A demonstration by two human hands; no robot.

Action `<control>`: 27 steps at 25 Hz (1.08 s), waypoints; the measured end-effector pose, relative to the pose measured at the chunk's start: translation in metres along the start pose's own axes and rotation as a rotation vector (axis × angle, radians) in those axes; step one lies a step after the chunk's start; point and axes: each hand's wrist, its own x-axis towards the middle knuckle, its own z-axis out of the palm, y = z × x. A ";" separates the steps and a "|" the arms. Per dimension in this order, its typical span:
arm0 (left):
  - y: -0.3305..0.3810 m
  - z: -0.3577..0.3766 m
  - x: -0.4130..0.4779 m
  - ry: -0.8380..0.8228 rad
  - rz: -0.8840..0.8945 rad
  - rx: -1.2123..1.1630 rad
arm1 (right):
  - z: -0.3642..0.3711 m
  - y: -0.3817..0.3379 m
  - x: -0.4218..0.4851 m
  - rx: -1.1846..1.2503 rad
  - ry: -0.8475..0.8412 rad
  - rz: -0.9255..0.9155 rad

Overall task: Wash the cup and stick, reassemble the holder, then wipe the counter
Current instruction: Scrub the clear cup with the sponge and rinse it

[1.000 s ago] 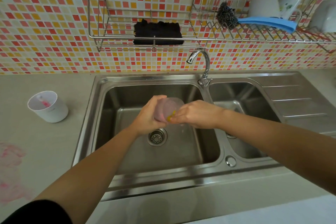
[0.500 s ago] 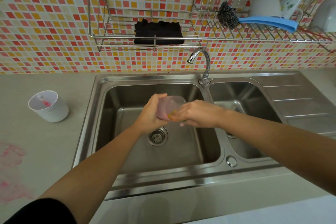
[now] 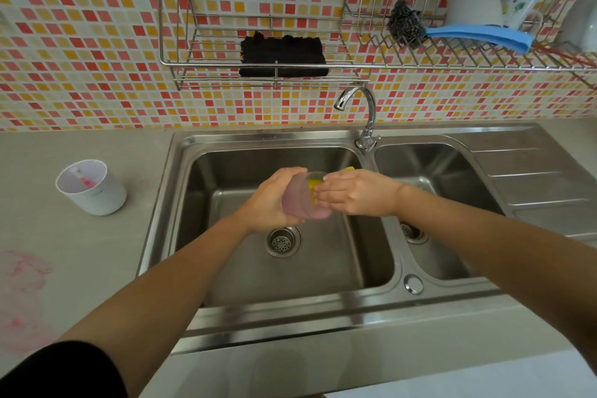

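Since a moment ago the cup (image 3: 302,203) has turned a little in the left grip (image 3: 274,200), so its round base now faces more toward the camera, and more of the yellow sponge (image 3: 312,187) shows through its wall. The left grip is wrapped around the translucent pinkish cup, holding it on its side in the air over the large basin of the sink (image 3: 258,310), just above the drain (image 3: 283,241). The right grip (image 3: 358,192) holds the sponge, its fingers reaching into the cup's mouth and pressing the sponge against the inside; a corner of yellow peeks out past the back of the hand. On the surface (image 3: 64,236) to the left, well apart from the sink, stands the white holder (image 3: 97,194) with the pink stick (image 3: 85,182) leaning inside it. A pink smear (image 3: 22,284) marks the surface near the left edge. The faucet (image 3: 365,107) arches over the divider between the basins. On the wire rack (image 3: 226,64) above lie a black cloth (image 3: 282,56), a steel scourer (image 3: 405,24) and a blue cloth (image 3: 478,34).
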 end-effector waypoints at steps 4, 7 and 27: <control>-0.003 0.003 -0.002 0.155 -0.040 0.011 | 0.002 -0.013 0.013 0.222 0.010 0.239; -0.005 0.006 -0.002 0.197 -0.033 0.019 | -0.001 -0.014 0.013 0.239 -0.017 0.227; 0.007 0.008 -0.006 0.051 -0.005 -0.042 | -0.019 -0.006 -0.007 0.119 0.024 -0.009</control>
